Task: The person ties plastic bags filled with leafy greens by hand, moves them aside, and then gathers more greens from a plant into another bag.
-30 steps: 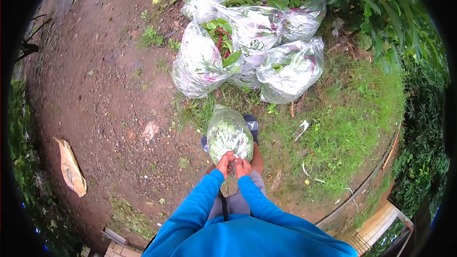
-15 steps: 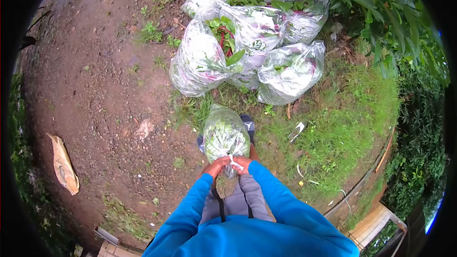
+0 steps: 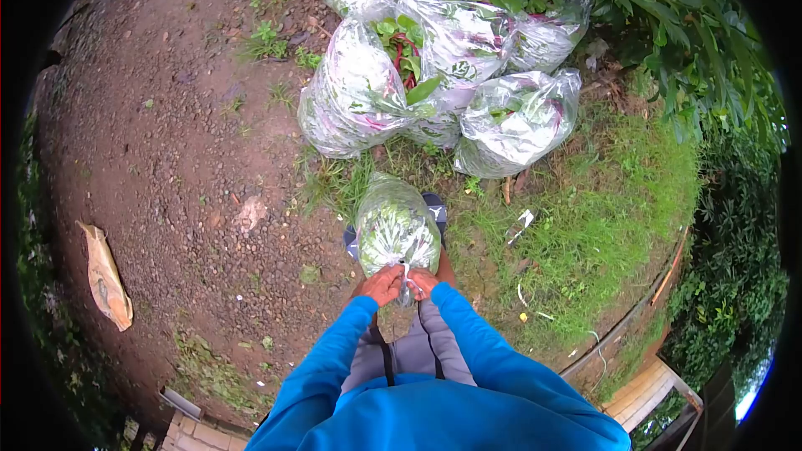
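Note:
A clear plastic bag (image 3: 396, 221) full of green leafy vegetables stands on the ground between my feet, its top gathered into a narrow neck. Around the neck runs a thin white string (image 3: 407, 271). My left hand (image 3: 383, 285) is closed at the left side of the neck, fingers pinched at the string. Opposite it, my right hand (image 3: 422, 282) pinches the string from the right. Between the hands the loose, bunched end of the bag hangs toward me. The fingertips are small and partly hidden.
Several clear bags (image 3: 351, 92) of leafy greens with red stems lie together ahead. Leafy branches (image 3: 660, 25) overhang them at the right. A torn tan sack (image 3: 106, 277) lies on the gravelly soil at left. Grass (image 3: 585, 200) and a low edging (image 3: 622, 332) are on the right.
Both hands have shifted slightly at the bag's neck, and the white string now shows as a thin line between them. The view has moved a little.

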Action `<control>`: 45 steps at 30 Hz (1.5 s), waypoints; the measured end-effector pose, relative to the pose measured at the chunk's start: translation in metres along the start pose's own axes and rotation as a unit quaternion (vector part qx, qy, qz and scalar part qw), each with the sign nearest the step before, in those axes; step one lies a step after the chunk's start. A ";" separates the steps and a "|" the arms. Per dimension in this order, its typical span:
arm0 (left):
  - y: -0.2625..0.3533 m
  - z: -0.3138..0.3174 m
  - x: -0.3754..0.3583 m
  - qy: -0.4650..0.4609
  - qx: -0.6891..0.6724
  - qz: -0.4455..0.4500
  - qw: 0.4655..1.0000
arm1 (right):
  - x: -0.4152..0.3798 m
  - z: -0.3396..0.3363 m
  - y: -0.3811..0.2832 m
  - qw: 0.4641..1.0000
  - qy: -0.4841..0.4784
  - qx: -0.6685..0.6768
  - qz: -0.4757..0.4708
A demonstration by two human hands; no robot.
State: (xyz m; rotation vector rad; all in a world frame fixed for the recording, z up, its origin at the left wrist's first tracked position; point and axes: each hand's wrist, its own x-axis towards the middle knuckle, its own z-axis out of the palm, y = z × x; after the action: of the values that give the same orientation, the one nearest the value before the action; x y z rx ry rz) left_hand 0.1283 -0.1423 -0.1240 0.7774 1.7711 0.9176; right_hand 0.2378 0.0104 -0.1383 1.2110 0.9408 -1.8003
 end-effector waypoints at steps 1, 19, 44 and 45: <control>0.005 -0.004 0.001 -0.006 0.020 -0.008 1.000 | -0.001 0.000 0.000 0.999 -0.016 0.047 0.009; 0.020 -0.018 0.016 -0.056 0.060 -0.024 0.996 | -0.024 0.020 -0.020 0.963 0.114 0.242 0.037; 0.033 -0.023 -0.002 -0.001 -0.132 -0.132 0.982 | -0.029 0.000 -0.032 0.978 -0.087 0.191 0.005; 0.025 -0.019 -0.003 -0.003 -0.132 -0.134 0.982 | -0.028 -0.001 -0.031 0.977 -0.087 0.193 0.007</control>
State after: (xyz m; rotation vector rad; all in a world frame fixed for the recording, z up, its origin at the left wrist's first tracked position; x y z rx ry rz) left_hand 0.1145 -0.1369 -0.0967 0.3614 1.6562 0.9405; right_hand 0.2183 0.0302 -0.1067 1.2576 0.4944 -2.1035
